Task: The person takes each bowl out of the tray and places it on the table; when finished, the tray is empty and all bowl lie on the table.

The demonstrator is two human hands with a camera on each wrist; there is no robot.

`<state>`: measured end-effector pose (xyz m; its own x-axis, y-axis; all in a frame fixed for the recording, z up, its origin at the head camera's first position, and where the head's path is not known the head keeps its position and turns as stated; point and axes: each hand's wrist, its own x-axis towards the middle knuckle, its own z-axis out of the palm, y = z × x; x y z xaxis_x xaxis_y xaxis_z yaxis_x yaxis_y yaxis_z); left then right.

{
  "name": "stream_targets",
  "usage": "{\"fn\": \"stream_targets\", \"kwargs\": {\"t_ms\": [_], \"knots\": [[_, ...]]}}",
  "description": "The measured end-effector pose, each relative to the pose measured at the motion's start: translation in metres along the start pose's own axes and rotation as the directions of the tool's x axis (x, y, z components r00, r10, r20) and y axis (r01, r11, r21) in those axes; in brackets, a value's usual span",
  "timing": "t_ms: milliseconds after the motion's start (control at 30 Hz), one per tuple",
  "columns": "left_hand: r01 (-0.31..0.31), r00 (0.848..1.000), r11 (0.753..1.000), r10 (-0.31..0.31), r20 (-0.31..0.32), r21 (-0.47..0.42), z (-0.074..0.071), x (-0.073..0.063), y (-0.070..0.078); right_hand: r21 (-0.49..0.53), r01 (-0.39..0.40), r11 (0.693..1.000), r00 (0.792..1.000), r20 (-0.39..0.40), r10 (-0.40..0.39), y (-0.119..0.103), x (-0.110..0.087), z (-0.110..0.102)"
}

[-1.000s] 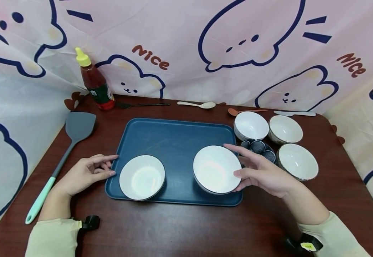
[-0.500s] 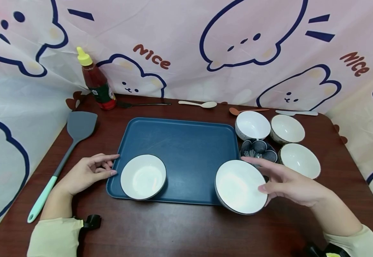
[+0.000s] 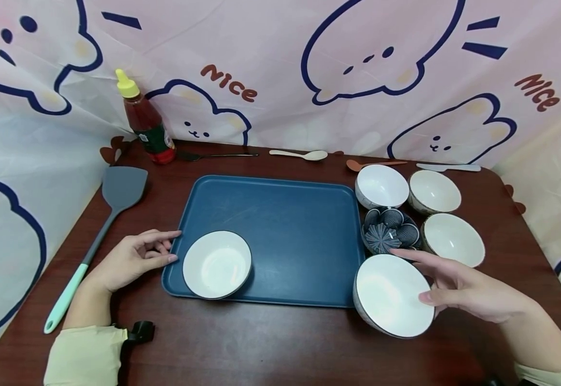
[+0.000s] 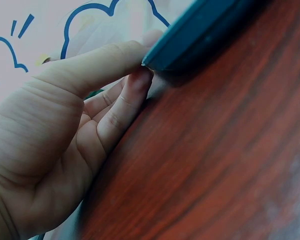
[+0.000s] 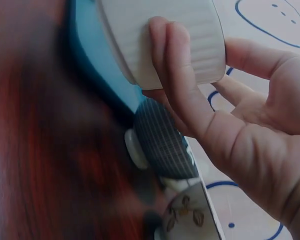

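My right hand grips a white bowl, thumb at its rim and fingers against its ribbed outer wall, as the right wrist view shows. The bowl is held up at the right front corner of the blue tray, tilted a little. On the tray's left front part sits another white bowl. My left hand pinches the tray's left edge; the left wrist view has the thumb on the rim and curled fingers close beneath.
A dark patterned bowl stands right of the tray, near three white-lined bowls. A spatula and sauce bottle are at left. Along the back lie a fork, spoons and a knife.
My right hand has carried the bowl from above the tray rightward and toward the front, to the tray's right front corner. The left hand has stayed at the tray's edge.
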<state>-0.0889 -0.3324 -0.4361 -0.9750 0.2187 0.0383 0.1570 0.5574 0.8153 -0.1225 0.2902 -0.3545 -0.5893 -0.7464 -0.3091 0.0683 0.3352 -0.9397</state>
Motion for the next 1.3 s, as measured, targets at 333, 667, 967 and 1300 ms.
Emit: {"fn": "stream_targets", "kwargs": {"t_ms": [333, 667, 967, 1300], "knots": [[0.015, 1.0, 1.0, -0.015, 0.002, -0.001, 0.001, 0.0, 0.001, -0.054, -0.017, 0.998, 0.999, -0.044, 0.015, 0.015, -0.012, -0.007], [0.015, 1.0, 1.0, -0.015, -0.002, 0.017, 0.001, 0.0, 0.0, -0.031, 0.037, 0.999, 0.999, 0.0, -0.037, 0.026, -0.014, -0.013], [0.007, 1.0, 1.0, -0.007, 0.002, 0.006, 0.0, 0.0, 0.001, -0.004, 0.02, 1.0, 1.0, -0.001, -0.02, 0.034, -0.015, -0.016], [0.01, 1.0, 1.0, -0.01, -0.003, 0.012, 0.0, 0.0, 0.002, -0.017, -0.02, 1.0, 1.0, -0.024, 0.019, 0.041, -0.017, -0.019]]}}
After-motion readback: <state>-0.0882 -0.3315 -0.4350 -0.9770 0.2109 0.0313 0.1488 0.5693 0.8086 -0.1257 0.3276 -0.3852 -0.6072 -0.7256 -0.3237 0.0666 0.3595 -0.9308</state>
